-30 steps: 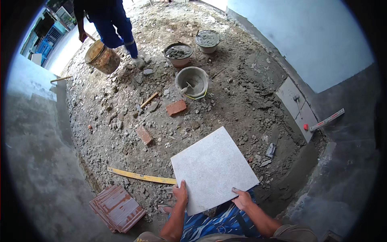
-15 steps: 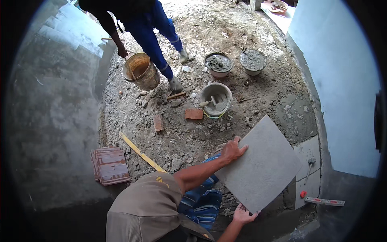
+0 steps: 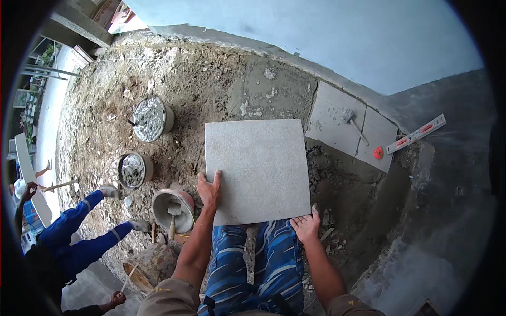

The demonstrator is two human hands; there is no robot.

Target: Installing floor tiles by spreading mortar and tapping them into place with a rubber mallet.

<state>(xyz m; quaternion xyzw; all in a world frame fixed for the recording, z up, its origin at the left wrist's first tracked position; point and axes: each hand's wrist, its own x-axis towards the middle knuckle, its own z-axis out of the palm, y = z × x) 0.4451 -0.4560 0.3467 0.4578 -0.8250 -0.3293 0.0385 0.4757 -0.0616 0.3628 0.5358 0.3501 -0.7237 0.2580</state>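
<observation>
A large square grey floor tile (image 3: pixel 258 168) is held level in front of my body, above my blue striped trousers. Its left edge is gripped by my left hand (image 3: pixel 210 190), with the thumb on top and the fingers partly hidden underneath. At the near right corner my right hand (image 3: pixel 307 226) supports it from below, palm up, thumb outside the edge. To the right lie pale laid tiles (image 3: pixel 332 124) against the wall. A mallet (image 3: pixel 348 117), a small red object (image 3: pixel 378 152) and a spirit level (image 3: pixel 416 134) rest on or beside them.
Left stand two buckets of wet mortar (image 3: pixel 149 120) (image 3: pixel 134 169) and a bucket with a trowel (image 3: pixel 176 210). A co-worker in blue trousers (image 3: pixel 79 226) is at far left by a dirty bucket (image 3: pixel 153 266). Rubble ground (image 3: pixel 205 84) meets a pale blue wall (image 3: pixel 316 42).
My view has swung to the right, and I now face the laid tiles and wall. The tile has come squarely before my body, with both hands still on it.
</observation>
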